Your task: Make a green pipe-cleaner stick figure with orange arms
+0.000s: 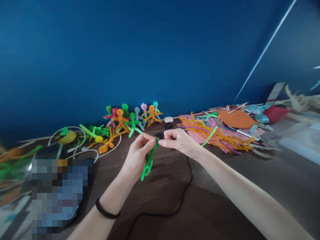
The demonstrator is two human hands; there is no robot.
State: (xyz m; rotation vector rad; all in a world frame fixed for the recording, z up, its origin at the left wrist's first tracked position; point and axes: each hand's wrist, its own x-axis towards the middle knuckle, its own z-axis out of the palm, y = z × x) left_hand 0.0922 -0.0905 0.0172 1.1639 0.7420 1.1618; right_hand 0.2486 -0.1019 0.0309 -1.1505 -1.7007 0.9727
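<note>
Between my two hands is a green pipe cleaner figure [149, 162], its looped strands hanging down below the fingers. My left hand [140, 149] pinches it near the top between thumb and fingers. From the other side, my right hand [177, 141] is closed, its thumb and forefinger pressed together at the top of the green piece. Part of that top end is covered by the fingertips. Behind the hands, several finished pipe cleaner figures [120, 119] in orange, green, pink and blue stand against the wall.
Loose orange pipe cleaners [212, 131] lie on pink paper at the right, beside an orange paper piece [236, 119] and scissors [265, 151]. A white earbud case [168, 119] sits by the wall. A black cable [183, 196] crosses the table; a pixelated phone-like device [86, 170] is left.
</note>
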